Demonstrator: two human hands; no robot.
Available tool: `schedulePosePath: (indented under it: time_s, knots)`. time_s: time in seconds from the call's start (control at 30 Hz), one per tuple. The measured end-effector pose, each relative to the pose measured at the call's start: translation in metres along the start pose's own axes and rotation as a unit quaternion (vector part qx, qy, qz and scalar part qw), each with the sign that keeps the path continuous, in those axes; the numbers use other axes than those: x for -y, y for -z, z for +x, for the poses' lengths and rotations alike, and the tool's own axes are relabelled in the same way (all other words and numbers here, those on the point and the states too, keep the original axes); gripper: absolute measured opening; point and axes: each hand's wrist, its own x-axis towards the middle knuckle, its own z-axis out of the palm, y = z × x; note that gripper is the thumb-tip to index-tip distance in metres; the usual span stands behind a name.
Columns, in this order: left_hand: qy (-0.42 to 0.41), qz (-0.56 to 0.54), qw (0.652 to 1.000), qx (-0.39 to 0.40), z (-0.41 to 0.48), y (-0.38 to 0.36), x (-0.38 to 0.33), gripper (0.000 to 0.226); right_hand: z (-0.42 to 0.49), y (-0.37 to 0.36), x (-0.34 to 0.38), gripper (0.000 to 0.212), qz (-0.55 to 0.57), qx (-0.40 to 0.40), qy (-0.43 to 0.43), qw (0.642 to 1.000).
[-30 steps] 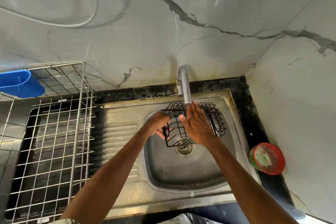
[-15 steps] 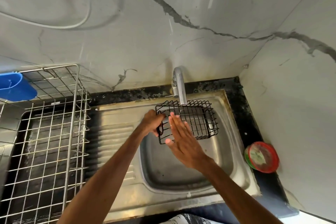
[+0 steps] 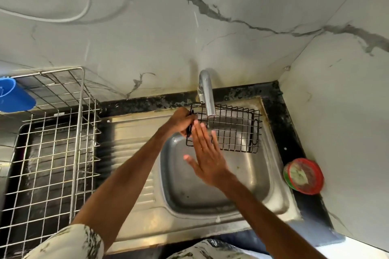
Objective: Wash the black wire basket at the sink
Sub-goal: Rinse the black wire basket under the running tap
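The black wire basket (image 3: 233,130) hangs over the back of the steel sink (image 3: 216,193), right under the tap spout (image 3: 207,96). My left hand (image 3: 181,121) grips the basket's left end and holds it up. Flat and with fingers spread, my right hand (image 3: 205,160) hovers just in front of the basket's near left corner, holding nothing. Whether its fingertips touch the wires is unclear. I cannot make out any running water.
A steel wire dish rack (image 3: 52,149) fills the drainboard on the left, with a blue plastic cup (image 3: 14,95) hung at its back corner. A round red-and-green tub (image 3: 303,175) sits on the black counter at the right, against the marble wall.
My left hand lifted the basket up and back from the basin to just under the spout. My right hand came off the basket and drew back toward me.
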Motion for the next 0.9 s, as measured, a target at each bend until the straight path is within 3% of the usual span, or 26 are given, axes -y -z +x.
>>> schedulePosePath:
  time_s: [0.13,0.3,0.43,0.57,0.73,0.83,0.9]
  knots:
    - [-0.022,0.011,1.000,0.004,0.002,0.000,0.004,0.022,-0.036,-0.018,-0.025,0.085,-0.016,0.013,-0.070,0.997]
    - [-0.047,0.052,0.997,-0.012,0.002,-0.001,0.002,0.026,0.016,0.008,-0.044,0.092,-0.003,-0.040,-0.179,0.983]
    - [-0.035,0.037,0.998,-0.027,-0.004,-0.009,0.009,0.033,0.058,0.022,-0.008,0.088,0.006,-0.051,-0.138,0.989]
    - [-0.033,0.000,0.997,-0.067,-0.016,-0.009,0.015,0.038,0.013,0.000,0.027,0.085,0.011,-0.038,-0.054,0.998]
    - [-0.005,-0.037,0.996,-0.081,-0.033,0.001,0.026,0.029,-0.023,-0.005,-0.026,0.087,0.048,-0.065,-0.150,0.985]
    - [0.009,-0.029,0.994,-0.107,-0.046,-0.005,0.027,0.044,-0.011,0.004,-0.029,0.088,0.088,-0.088,-0.202,0.971]
    - [0.015,-0.032,0.990,-0.135,-0.050,-0.009,0.030,0.051,-0.002,0.006,-0.003,0.089,0.110,-0.086,-0.174,0.975]
